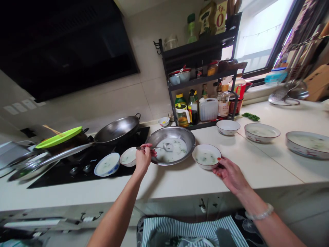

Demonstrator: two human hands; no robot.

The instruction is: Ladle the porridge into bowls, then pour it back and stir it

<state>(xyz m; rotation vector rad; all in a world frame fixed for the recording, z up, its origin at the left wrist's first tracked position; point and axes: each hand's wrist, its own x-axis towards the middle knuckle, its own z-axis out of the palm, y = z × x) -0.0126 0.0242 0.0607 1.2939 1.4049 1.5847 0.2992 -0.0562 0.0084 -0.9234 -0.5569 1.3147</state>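
My left hand is closed round the handle of a metal spoon. The spoon's bowl sits over a wide steel basin of whitish soup with green bits. My right hand grips the right side of a white bowl, which holds some of the same soup and stands close beside the basin. Left of the basin, partly behind my left hand, is another filled bowl. A blue-patterned bowl of soup stands beside that one, on the hob's edge.
Further right stand a white bowl and two filled bowls, one oval-looking. A wok and a long-handled pan occupy the hob. Behind the basin rises a black rack with bottles. Green leaves lie near it.
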